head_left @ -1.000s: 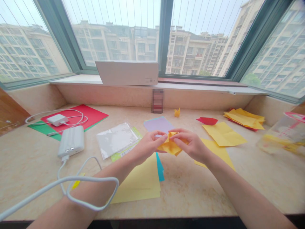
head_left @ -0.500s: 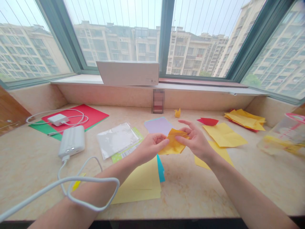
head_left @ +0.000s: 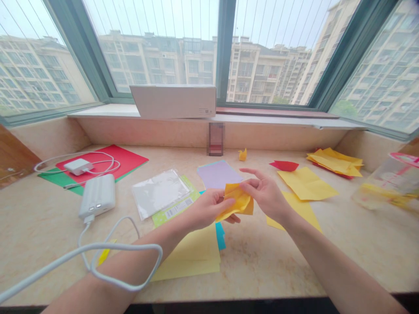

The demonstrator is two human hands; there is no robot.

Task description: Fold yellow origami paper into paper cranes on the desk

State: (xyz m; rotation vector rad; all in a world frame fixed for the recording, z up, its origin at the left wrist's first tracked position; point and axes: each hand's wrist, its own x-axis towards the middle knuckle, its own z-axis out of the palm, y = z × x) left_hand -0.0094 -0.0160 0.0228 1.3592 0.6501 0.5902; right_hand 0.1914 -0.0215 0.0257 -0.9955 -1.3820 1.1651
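At the front edge of the worktop (head_left: 262, 266) a white cable (head_left: 98, 257) loops over the person's left forearm. Just beyond it, near the middle of the front edge, lies a pale yellow sheet (head_left: 196, 255) with a blue sheet (head_left: 220, 233) peeking from under its far right corner.

Above these, clear of the worktop, both hands hold the folded paper (head_left: 240, 201), an orange-yellow piece. The left hand (head_left: 206, 209) grips its left side: the thumb presses flat on top, and the other fingers (head_left: 233, 219) curl close underneath. The right hand (head_left: 266, 194) pinches the paper's upper right edge with the thumb and a finger behind it; its forefinger sticks out loosely towards the window, and the remaining fingers are half curled and slightly spread.

Under the right wrist lies a yellow sheet (head_left: 306, 211), with a creased yellow sheet (head_left: 306, 183) beyond it. Behind the hands is a lilac sheet (head_left: 218, 174); left of that, a clear sleeve (head_left: 160, 192) overlaps a green packet (head_left: 176, 207). Further left a power bank (head_left: 97, 196) takes the cable's plug.

Towards the far left corner a charger (head_left: 77, 165) rests on a red sheet (head_left: 126, 157) over a green sheet (head_left: 59, 178). Along the far edge sit a small yellow figure (head_left: 242, 154) and a red folded piece (head_left: 284, 165); a yellow pile (head_left: 335, 162) fills the far right corner, a clear tub (head_left: 389, 183) the right edge. A white box (head_left: 173, 101) stands on the sill
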